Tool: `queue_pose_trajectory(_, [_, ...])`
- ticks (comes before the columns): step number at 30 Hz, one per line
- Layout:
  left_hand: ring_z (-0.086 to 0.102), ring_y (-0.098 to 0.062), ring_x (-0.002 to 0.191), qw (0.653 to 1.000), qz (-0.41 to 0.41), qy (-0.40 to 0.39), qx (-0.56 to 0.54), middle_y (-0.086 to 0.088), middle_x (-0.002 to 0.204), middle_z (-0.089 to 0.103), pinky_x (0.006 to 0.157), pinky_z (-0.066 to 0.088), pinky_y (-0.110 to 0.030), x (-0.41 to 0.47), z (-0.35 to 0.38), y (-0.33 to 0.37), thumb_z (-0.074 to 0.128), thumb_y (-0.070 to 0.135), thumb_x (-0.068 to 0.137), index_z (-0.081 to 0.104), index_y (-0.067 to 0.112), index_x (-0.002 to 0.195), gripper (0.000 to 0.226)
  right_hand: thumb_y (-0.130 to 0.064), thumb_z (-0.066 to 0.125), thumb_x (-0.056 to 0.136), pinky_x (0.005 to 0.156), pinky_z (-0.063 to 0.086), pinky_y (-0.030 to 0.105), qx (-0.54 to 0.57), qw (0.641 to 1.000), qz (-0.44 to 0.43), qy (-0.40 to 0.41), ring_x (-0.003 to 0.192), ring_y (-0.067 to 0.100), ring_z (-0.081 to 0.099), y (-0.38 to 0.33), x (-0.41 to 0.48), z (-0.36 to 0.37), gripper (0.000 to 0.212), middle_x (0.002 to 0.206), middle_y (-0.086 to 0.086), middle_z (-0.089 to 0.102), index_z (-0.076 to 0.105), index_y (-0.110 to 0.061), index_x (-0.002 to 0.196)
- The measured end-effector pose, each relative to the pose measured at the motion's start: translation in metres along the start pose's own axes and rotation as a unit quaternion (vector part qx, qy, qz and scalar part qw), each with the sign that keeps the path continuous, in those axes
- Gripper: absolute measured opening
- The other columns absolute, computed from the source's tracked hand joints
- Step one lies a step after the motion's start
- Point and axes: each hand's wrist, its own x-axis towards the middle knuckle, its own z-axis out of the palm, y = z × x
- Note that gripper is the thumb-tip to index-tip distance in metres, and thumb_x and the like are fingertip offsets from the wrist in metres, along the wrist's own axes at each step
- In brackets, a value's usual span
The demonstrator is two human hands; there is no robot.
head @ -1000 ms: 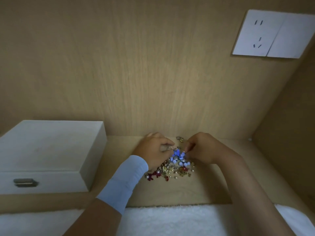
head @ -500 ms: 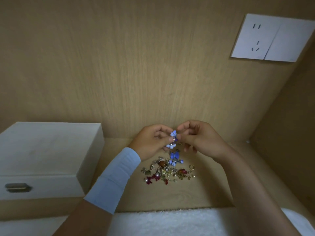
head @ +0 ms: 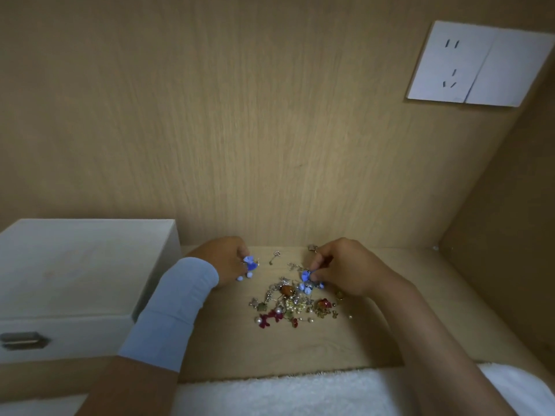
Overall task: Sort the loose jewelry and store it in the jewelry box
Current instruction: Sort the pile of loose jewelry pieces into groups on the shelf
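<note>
Pale wood lines the whole alcove, and on its shelf (head: 375,340) lies a small heap of loose jewelry (head: 292,304), a tangle of gold-coloured, red and amber pieces with a few pearls; the left hand (head: 223,262), with a light blue sleeve (head: 171,313) on its wrist, rests on the shelf to the left of the heap, its fingers pinched together on a blue flower earring (head: 250,265) whose pale beads hang just below; the right hand (head: 345,270) is low over the far edge of the heap, thumb and fingertips closed on a second blue piece (head: 306,276) that touches the pile; a small silver key charm (head: 274,257) lies apart between the two hands, near the back wall; the jewelry box (head: 75,280), whitish with a dark metal clasp (head: 22,340) on its front, stands shut at the left of the shelf, just beside the left forearm; a white towel (head: 285,394) covers the near edge; a white wall socket (head: 477,63) sits high on the right.
</note>
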Motion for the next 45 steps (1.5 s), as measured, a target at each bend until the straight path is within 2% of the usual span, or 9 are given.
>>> queue_pose_trajectory(2, [0.054,-0.004,0.068,0.999,-0.018,-0.004,0.034,0.007,0.079,0.065,0.050,0.036,-0.006,0.001,-0.003,-0.003,0.051,0.011,0.096,0.063,0.013,0.104,0.015,-0.022,0.080,0.080,0.073,0.054,0.026,0.036,0.999,-0.006,-0.002,0.073,-0.001,0.066,0.000,-0.001,-0.004,0.010,0.073,-0.016,0.072,0.076,-0.026,0.073])
queue_pose_trajectory(7, [0.062,-0.014,0.092,0.996,-0.024,0.049,0.064,0.001,0.106,0.067,0.080,0.047,-0.022,0.004,-0.004,-0.014,0.064,0.019,0.090,0.061,0.024,0.112,0.023,-0.008,0.076,0.081,0.061,0.046,0.018,0.202,0.979,-0.011,0.005,0.064,0.001,0.062,-0.005,-0.008,-0.014,0.013,0.068,-0.007,0.072,0.071,-0.016,0.072])
queue_pose_trajectory(12, [0.065,-0.012,0.079,0.999,0.021,0.039,0.017,0.004,0.090,0.068,0.056,0.041,-0.004,-0.002,-0.008,-0.007,0.057,0.004,0.092,0.066,0.024,0.091,0.021,0.000,0.075,0.083,0.073,0.055,0.035,0.347,0.937,-0.037,0.008,0.072,0.023,0.069,-0.016,-0.011,-0.015,0.011,0.079,0.020,0.074,0.067,-0.006,0.079])
queue_pose_trajectory(17, [0.060,-0.016,0.103,0.985,0.049,0.156,0.047,0.003,0.111,0.064,0.092,0.044,-0.025,-0.026,-0.024,-0.011,0.056,0.012,0.093,0.070,0.027,0.102,0.023,-0.002,0.074,0.086,0.061,0.053,0.039,0.423,0.905,-0.017,0.034,0.062,0.025,0.063,-0.036,-0.009,-0.005,0.016,0.077,0.012,0.070,0.066,-0.006,0.099])
queue_pose_trajectory(22, [0.039,-0.012,0.132,0.945,0.028,0.218,0.242,0.013,0.137,0.050,0.111,0.020,-0.033,-0.059,-0.033,-0.039,0.055,0.033,0.089,0.065,0.038,0.116,0.029,0.006,0.073,0.084,0.052,0.052,0.025,0.425,0.905,-0.021,0.009,0.060,0.016,0.064,-0.069,-0.006,0.009,0.031,0.077,0.005,0.069,0.067,-0.009,0.111])
queue_pose_trajectory(28, [0.021,-0.020,0.143,0.944,-0.014,0.241,0.226,0.008,0.157,0.023,0.116,0.018,-0.033,-0.073,-0.032,-0.047,0.053,0.015,0.084,0.048,0.040,0.135,0.057,0.007,0.070,0.085,0.049,0.053,0.021,0.400,0.916,-0.008,0.001,0.055,0.010,0.066,-0.115,0.014,0.026,0.018,0.077,0.008,0.071,0.072,-0.002,0.101])
queue_pose_trajectory(30, [0.020,-0.020,0.144,0.950,-0.020,0.238,0.200,0.009,0.158,0.022,0.117,0.019,-0.031,-0.074,-0.035,-0.051,0.052,0.011,0.083,0.048,0.039,0.136,0.060,0.006,0.070,0.085,0.064,0.062,0.032,0.387,0.922,-0.003,0.008,0.066,0.016,0.070,-0.122,0.022,0.035,0.015,0.081,0.010,0.073,0.074,-0.005,0.095])
queue_pose_trajectory(40, [0.025,-0.022,0.142,0.916,-0.018,0.262,0.303,0.003,0.152,0.033,0.116,0.016,-0.035,-0.070,-0.050,-0.070,0.053,0.018,0.084,0.047,0.035,0.138,0.057,0.000,0.071,0.087,0.053,0.054,0.025,0.359,0.933,-0.010,0.034,0.061,0.010,0.068,-0.120,0.037,0.053,0.011,0.077,0.004,0.073,0.074,-0.008,0.094])
queue_pose_trajectory(45, [0.054,-0.018,0.114,0.969,0.059,0.211,0.111,0.007,0.119,0.061,0.098,0.041,-0.029,-0.036,-0.016,-0.036,0.055,0.024,0.090,0.069,0.031,0.111,0.026,0.000,0.076,0.082,0.057,0.051,0.022,0.326,0.942,0.005,0.084,0.062,0.010,0.066,-0.102,0.046,0.050,0.020,0.073,0.000,0.072,0.074,-0.019,0.087])
